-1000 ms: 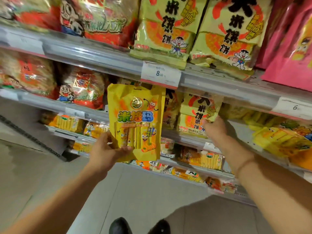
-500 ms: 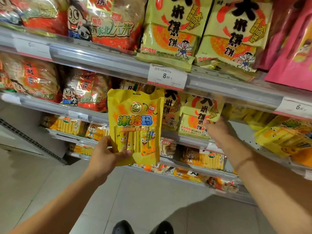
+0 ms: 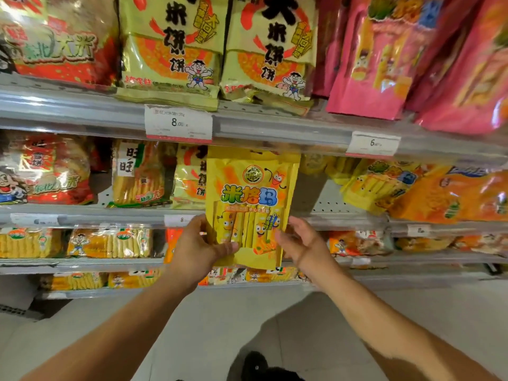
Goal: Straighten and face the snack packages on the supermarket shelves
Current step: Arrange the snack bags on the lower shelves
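Observation:
I hold a yellow snack bag (image 3: 251, 193) upright in front of the second shelf (image 3: 343, 218). My left hand (image 3: 198, 248) grips its lower left corner, thumb across the front. My right hand (image 3: 302, 243) touches the bag's lower right edge with fingers bent toward it; whether it grips is unclear. Behind the bag is a gap on the shelf, with green-yellow rice cracker bags (image 3: 189, 177) to the left and toppled yellow bags (image 3: 379, 182) to the right.
The top shelf carries green-yellow cracker bags (image 3: 176, 48), red bags (image 3: 60, 42) and pink bags (image 3: 384, 56). White price tags (image 3: 178, 122) hang on the shelf rails. Lower shelves hold yellow cracker packs (image 3: 110, 242). Grey floor and my dark shoe (image 3: 255, 365) lie below.
The yellow bag moved right with my left hand, to the gap on the second shelf. My right hand left the green-yellow bag and came to the yellow bag's right edge.

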`<state>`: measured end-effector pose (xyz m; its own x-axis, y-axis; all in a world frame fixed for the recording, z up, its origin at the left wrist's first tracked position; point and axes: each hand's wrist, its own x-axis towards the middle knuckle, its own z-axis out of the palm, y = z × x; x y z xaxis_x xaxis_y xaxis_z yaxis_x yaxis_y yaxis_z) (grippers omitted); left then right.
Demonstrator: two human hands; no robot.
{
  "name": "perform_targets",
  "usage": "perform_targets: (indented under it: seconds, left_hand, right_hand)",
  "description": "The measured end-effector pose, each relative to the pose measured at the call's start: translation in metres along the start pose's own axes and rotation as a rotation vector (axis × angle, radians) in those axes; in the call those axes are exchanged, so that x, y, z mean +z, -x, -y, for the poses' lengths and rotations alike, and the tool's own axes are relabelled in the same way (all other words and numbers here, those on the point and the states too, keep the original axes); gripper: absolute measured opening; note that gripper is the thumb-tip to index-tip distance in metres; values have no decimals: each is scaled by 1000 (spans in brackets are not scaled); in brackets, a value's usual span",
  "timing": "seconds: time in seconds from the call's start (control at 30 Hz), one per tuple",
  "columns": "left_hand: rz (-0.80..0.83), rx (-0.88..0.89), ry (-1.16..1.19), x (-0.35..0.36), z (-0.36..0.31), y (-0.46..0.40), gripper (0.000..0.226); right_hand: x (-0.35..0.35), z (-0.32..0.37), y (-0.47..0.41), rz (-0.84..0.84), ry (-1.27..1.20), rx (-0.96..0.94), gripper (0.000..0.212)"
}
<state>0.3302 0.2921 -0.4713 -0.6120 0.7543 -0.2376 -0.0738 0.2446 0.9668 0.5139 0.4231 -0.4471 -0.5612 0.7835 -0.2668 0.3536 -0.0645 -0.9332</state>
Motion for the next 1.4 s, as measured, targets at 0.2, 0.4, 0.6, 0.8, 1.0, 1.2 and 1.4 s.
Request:
perform_targets:
  seconds: [0.2,0.4,0.6,0.8,1.0,1.2,1.4]
  left_hand:
    - [78,69,-195,94,-29,-24,52]
    - [67,213,-289,164,-65,-74,26]
    - [-97,193,-258,200,-60,-111,20]
    - [-46,202,-234,210,-35,-108,21]
    - [40,45,-183,207,-23,-108,72]
    - [52,45,-284,202,-26,-98,77]
    - [66,201,-474,168,-25,-50,52]
  right_hand:
    - [-81,-3,-23,-116,24,20,38]
    - [-154,-2,-90,-229,87,-17,47]
    - [-171,-16,-137,-267,230,-72,48]
    - [-165,-30,-150,-311,284,-34,54]
    - [-160,-36,-151,-270,260,-60,43]
    - [-156,-43,-138,-264,254,-30,52]
    - [-131,-60,-92,-357,256,-75,73]
